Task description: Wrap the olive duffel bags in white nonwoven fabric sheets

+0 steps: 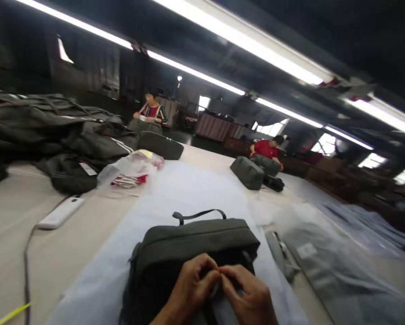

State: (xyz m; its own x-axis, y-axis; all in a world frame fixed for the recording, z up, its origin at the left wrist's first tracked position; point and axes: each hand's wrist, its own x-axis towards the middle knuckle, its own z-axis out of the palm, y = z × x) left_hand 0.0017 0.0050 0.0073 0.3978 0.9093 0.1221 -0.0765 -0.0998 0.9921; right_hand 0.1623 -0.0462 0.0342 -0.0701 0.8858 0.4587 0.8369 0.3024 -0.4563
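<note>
Heaped bags, white power strip, two seated co-workers.

Dim hall lit by glaring ceiling tube lights; motion blur smears the tilted, stretched edges.

Lower edge cuts off both wrists and the bag's near end; the item pinched between left hand and right hand is too small to identify; plastic-wrapped goods at right blurred.
</note>
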